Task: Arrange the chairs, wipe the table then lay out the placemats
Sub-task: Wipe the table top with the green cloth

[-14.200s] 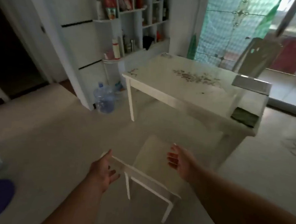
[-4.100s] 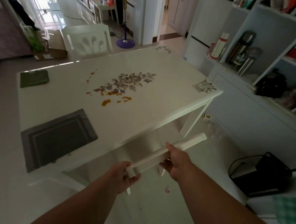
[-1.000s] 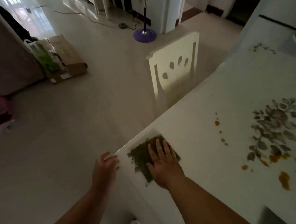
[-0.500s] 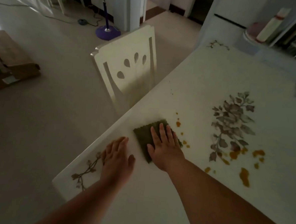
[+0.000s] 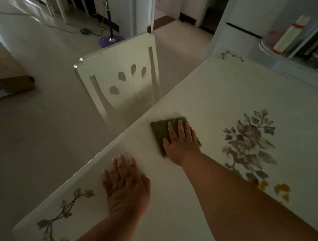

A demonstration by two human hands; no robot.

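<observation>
A white table [image 5: 221,98] with a printed flower pattern fills the right side of the view. My right hand [image 5: 181,142] lies flat, fingers spread, pressing a green cloth [image 5: 159,130] onto the tabletop near its left edge. My left hand [image 5: 126,183] rests flat on the table closer to me, holding nothing. Orange stains [image 5: 278,189] sit on the table to the right of my right forearm, and small dark crumbs [image 5: 174,111] lie just beyond the cloth. A white chair [image 5: 119,80] with leaf-shaped cutouts stands pushed in at the table's left side.
A purple-based floor stand [image 5: 109,40] and a cable lie on the floor behind the chair. A cardboard box [image 5: 6,75] sits on the floor at the left. White shelving with a bottle [image 5: 288,34] stands beyond the table's far right corner.
My right hand has slid the green cloth further along the table, over the spot where small orange drops were. My left hand has stayed flat on the table.
</observation>
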